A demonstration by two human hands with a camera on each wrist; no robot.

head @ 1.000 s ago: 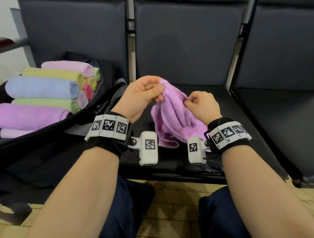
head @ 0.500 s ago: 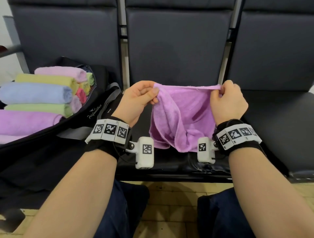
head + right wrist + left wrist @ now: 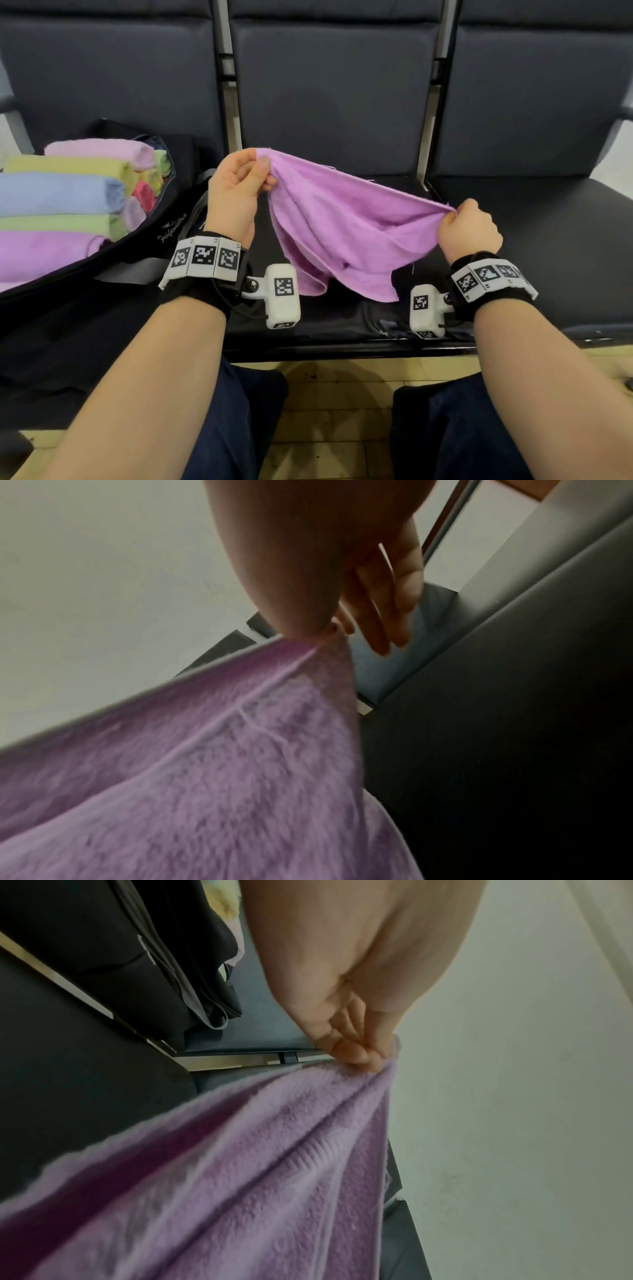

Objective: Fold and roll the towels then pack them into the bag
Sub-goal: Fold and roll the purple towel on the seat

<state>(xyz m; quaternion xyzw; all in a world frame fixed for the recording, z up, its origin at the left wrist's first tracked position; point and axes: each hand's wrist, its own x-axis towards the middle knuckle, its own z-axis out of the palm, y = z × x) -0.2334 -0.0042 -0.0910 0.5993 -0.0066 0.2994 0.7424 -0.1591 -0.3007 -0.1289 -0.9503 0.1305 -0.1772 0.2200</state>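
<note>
A purple towel hangs spread between my two hands above the middle seat. My left hand pinches its upper left corner between thumb and fingers; the left wrist view shows that pinch on the towel by my left hand. My right hand pinches the opposite corner, lower and to the right; in the right wrist view my right hand holds the towel with thumb and forefinger, the other fingers loose. On the left seat lies an open black bag holding several rolled towels.
A row of dark padded seats with backrests stands in front of me. My knees in dark trousers are below, over a yellowish tiled floor. The bag's flap drapes over the left seat's front edge.
My hands have drawn apart, stretching the bunched towel out. The right hand has moved right and down; the left has stayed near the bag, slightly higher.
</note>
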